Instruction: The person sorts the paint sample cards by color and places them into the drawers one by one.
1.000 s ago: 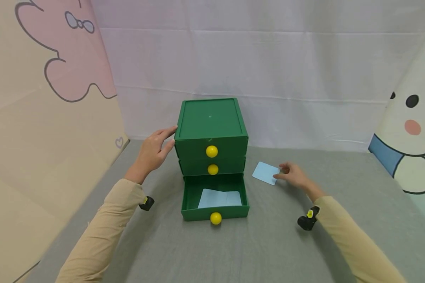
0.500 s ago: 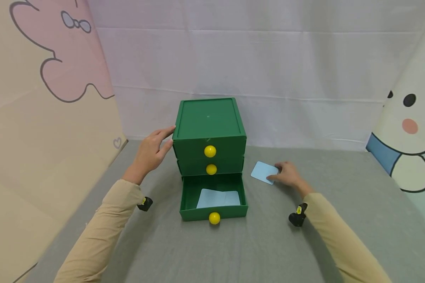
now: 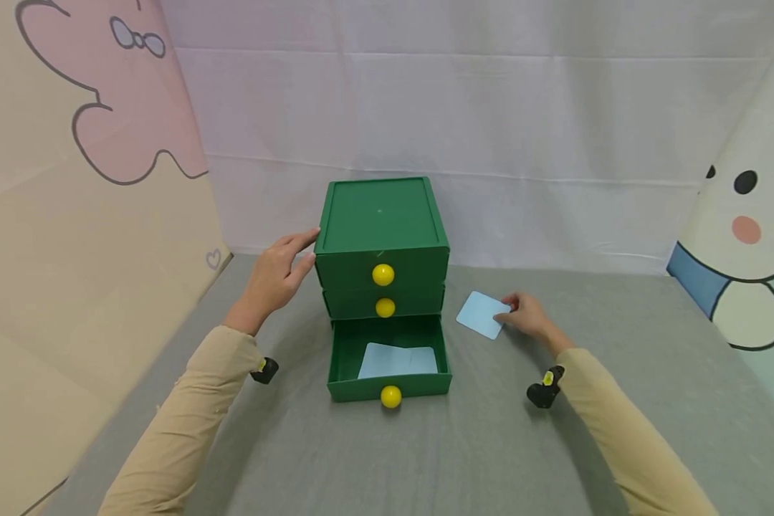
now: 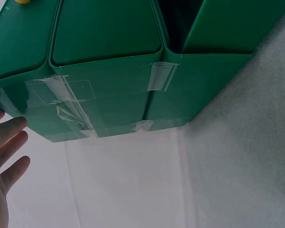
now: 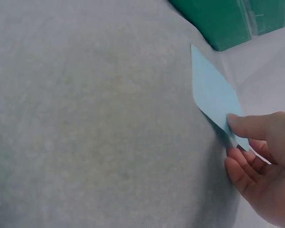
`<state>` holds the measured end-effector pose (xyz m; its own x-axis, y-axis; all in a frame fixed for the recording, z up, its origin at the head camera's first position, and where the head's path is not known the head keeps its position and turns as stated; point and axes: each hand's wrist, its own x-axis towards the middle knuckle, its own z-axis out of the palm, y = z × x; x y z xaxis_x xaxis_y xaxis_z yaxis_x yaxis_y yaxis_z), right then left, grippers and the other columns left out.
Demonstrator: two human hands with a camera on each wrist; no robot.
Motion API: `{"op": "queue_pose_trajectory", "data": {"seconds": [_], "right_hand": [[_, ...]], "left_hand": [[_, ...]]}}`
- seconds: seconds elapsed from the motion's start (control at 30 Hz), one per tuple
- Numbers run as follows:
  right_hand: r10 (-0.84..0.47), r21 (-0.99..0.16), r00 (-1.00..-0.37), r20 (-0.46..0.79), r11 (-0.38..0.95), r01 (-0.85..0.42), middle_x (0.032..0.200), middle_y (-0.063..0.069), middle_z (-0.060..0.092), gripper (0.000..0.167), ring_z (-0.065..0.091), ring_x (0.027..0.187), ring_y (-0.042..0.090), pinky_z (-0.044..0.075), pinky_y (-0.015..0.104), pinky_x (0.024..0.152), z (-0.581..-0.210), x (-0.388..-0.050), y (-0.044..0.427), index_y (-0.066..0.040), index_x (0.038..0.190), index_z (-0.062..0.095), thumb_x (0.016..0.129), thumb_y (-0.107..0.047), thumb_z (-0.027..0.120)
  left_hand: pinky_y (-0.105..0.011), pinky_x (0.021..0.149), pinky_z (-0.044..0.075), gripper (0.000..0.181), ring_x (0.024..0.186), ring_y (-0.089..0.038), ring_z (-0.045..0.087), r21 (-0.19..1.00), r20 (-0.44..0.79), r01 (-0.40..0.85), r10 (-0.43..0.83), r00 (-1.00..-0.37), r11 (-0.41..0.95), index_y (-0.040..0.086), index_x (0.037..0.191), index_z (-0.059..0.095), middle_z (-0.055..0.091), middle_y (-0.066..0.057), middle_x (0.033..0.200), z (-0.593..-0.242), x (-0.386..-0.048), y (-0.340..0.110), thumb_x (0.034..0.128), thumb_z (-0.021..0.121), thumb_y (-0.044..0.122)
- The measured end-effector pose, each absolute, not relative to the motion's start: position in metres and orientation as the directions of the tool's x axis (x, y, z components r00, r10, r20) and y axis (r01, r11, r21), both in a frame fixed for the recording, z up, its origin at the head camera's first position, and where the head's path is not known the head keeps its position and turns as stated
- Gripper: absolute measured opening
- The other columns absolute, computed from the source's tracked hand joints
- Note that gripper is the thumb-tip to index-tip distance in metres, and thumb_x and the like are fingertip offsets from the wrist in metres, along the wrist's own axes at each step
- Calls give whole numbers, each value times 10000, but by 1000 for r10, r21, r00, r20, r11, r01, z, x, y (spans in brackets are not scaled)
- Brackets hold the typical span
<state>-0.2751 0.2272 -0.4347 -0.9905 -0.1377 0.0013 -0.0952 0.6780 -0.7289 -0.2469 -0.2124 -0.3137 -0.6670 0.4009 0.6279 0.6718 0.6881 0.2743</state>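
Between thumb and fingers, my right hand (image 3: 525, 315) pinches the near right edge of a light blue card (image 3: 480, 314). In the right wrist view the card (image 5: 211, 90) slants up off the grey cloth at the held edge. My left hand (image 3: 274, 276) rests with extended fingers against the upper left side of a green drawer unit (image 3: 383, 215). In the left wrist view that hand (image 4: 4, 156) touches the taped side of the unit. Its bottom drawer (image 3: 342, 358) is pulled out, with light blue cards (image 3: 396, 360) lying inside.
The upper two drawers are closed, each with a round yellow knob (image 3: 383, 274). A grey cloth (image 3: 477, 444) covers the table. Behind the unit hangs a white cloth backdrop (image 3: 490, 143); printed panels stand at both sides.
My right hand has moved left onto the card, taken hold of its edge and lifted it slightly. The left hand has stayed on the drawer unit.
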Motion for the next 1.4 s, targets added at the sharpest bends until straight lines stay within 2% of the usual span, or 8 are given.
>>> {"op": "queue_pose_trajectory", "data": {"seconds": [0.13,0.33,0.67,0.87,1.03,1.13,1.27,1.4], "right_hand": [[-138,-806,-990,-15,588,-70,840,143,466,304,512,725,191,509,258,619,-430,-272,227,187,1080,481,838,29,573],[-152,-850,-987,-47,525,-41,951,223,488,268,554,779,182,518,229,649,-417,-267,225,203,1114,460,882,69,475],[-222,-882,-975,-26,465,-82,995,224,492,300,545,758,89,525,305,740,-382,-252,233,188,1155,444,908,21,472],[-308,-887,-950,-51,451,-98,1015,225,525,294,582,803,118,521,341,770,-358,-234,229,150,1144,474,905,-18,511],[-377,-877,-922,-89,468,-107,1024,198,532,290,584,867,197,519,342,779,-347,-220,211,102,1148,493,911,-62,523],[-417,-884,-904,-99,453,-112,1029,189,535,267,576,877,226,510,392,799,-346,-215,193,90,1130,507,909,-58,524],[-457,-902,-885,-93,414,-119,996,178,539,225,587,845,227,484,486,815,-351,-212,168,80,1095,534,900,-31,529],[-472,-908,-879,-71,396,-139,957,152,542,201,583,810,215,486,489,806,-358,-209,145,66,1077,556,900,-24,528]], "left_hand": [[-486,911,404,440,1165,-299,473,270,629,672,402,-666,690,23,1329,458,532,-167,1254,-313,-247,-212,967,422,271],[-485,907,408,446,1166,-298,472,267,628,669,402,-667,693,26,1330,458,532,-166,1254,-313,-247,-213,969,414,285],[-482,907,409,439,1159,-301,478,269,636,680,404,-658,682,23,1325,464,533,-168,1253,-313,-247,-212,967,425,274],[-484,901,410,446,1148,-304,486,283,641,687,401,-654,669,17,1327,458,532,-175,1248,-314,-247,-213,972,413,284],[-485,899,410,457,1148,-302,486,287,644,685,394,-655,670,20,1328,458,534,-173,1247,-315,-248,-214,976,398,305],[-487,891,415,460,1146,-300,487,280,643,680,393,-657,677,26,1328,459,538,-169,1243,-315,-248,-214,976,395,314],[-489,894,414,463,1151,-298,483,276,638,675,395,-661,684,34,1332,457,541,-165,1243,-314,-247,-213,975,394,320],[-489,904,408,462,1156,-301,480,277,637,675,395,-662,684,31,1332,456,539,-168,1244,-314,-247,-213,975,392,317]]}}
